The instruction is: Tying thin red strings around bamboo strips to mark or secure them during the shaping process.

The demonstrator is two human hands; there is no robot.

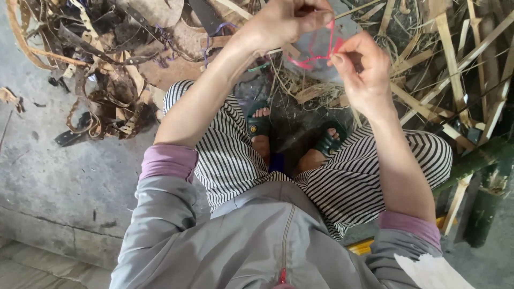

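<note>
We find both hands raised above the knees — the left hand (284, 21) and right hand (360, 69) each pinch a thin red string (316, 58) stretched between them, over split bamboo strips (450, 64) littering the floor (48, 176).

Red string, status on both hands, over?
Left hand and right hand both pinching thin red string. String strung between them over grey sheet. Pale bamboo strips littered beneath.

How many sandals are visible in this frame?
2. One dark green sandal is on the foot left of centre, the other sandal on the foot to its right, both between the striped trouser legs. Debris could hide others.
</note>
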